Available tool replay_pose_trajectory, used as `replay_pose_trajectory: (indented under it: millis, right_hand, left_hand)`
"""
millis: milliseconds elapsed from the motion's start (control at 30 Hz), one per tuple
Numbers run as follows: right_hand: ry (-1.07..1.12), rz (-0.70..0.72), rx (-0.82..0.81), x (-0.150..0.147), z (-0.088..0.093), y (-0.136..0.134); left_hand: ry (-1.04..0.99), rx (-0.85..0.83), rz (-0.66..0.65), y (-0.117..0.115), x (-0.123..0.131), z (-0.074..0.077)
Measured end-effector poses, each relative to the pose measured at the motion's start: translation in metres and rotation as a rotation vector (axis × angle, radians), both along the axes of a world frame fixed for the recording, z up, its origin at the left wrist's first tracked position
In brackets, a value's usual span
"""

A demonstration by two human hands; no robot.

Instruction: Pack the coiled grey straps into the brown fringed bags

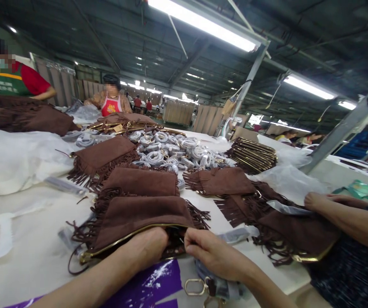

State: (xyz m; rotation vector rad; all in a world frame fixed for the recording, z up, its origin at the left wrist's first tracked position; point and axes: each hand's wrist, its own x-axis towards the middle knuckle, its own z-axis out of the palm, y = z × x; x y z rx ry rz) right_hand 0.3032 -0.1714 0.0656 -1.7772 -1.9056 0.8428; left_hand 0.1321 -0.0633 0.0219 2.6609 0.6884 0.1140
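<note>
A brown suede fringed bag (139, 218) with a gold zipper lies on the white table (26, 244) just in front of me. My left hand (147, 249) is pushed into the bag's open mouth, fingers hidden inside. My right hand (211, 250) is closed in a pinch on the bag's open edge at the right. A gold clasp (196, 287) on a strap lies under my right wrist, on a purple sheet (145, 284).
More brown fringed bags (219, 182) lie across the table, with several wrapped white bundles (167, 149) behind and a stack of bags (252, 155) at the back right. A co-worker's arm (344, 214) rests on a bag at the right. Other people work at the far side.
</note>
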Motion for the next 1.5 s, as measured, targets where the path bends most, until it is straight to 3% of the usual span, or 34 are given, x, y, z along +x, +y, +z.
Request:
replay_pose_trajectory:
  millis: [133, 400, 633, 800, 933, 1133, 1300, 1500]
  right_hand:
    - [-0.085, -0.03, -0.022, 0.003, -0.005, -0.001]
    - [-0.062, -0.017, -0.059, 0.006, -0.005, 0.0]
    - [-0.027, -0.027, -0.067, 0.01, -0.007, 0.002]
    - [-0.074, -0.095, 0.05, 0.006, -0.011, 0.002]
    - [-0.26, -0.19, 0.113, -0.006, -0.01, 0.01]
    - [-0.693, -0.244, -0.032, -0.036, 0.001, 0.035]
    - [-0.734, -0.252, -0.069, -0.035, -0.006, 0.049]
    - [-0.755, -0.29, -0.051, -0.024, -0.015, 0.053]
  left_hand:
    - [0.077, 0.048, 0.119, 0.004, 0.008, 0.004]
    - [0.03, 0.1, 0.241, 0.01, 0.033, 0.019]
    - [-0.027, 0.005, 0.189, 0.015, 0.026, 0.012]
    - [-0.107, -0.108, 0.207, 0.021, 0.024, 0.001]
    - [-0.098, -0.107, 0.22, 0.021, 0.027, -0.002]
    - [-0.06, -0.09, 0.246, 0.019, 0.034, 0.0]
    - [-0.053, -0.093, 0.324, 0.021, 0.04, -0.002]
    - [-0.086, -0.152, 0.332, 0.023, 0.04, -0.005]
